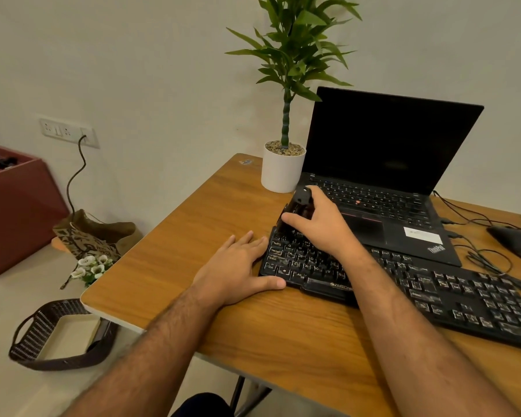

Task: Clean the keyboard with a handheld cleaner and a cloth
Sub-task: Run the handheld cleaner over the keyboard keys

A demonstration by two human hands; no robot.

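Under the right hand (319, 219), at the far left corner of the long black plastic keyboard (403, 284), stands a small black handheld cleaner (298, 206), the fingers curled round it. Beside that corner the left hand (238, 267) lies flat on the wooden counter (193, 230), fingers straight, thumb against the keyboard's near edge. Just beyond the right hand sits an open black laptop (385, 164).

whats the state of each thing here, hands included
left hand: open, flat against the keyboard's left end
right hand: gripping the handheld cleaner
handheld cleaner: on the keyboard's top left keys
keyboard: flat on the desk
laptop: lid open, screen dark
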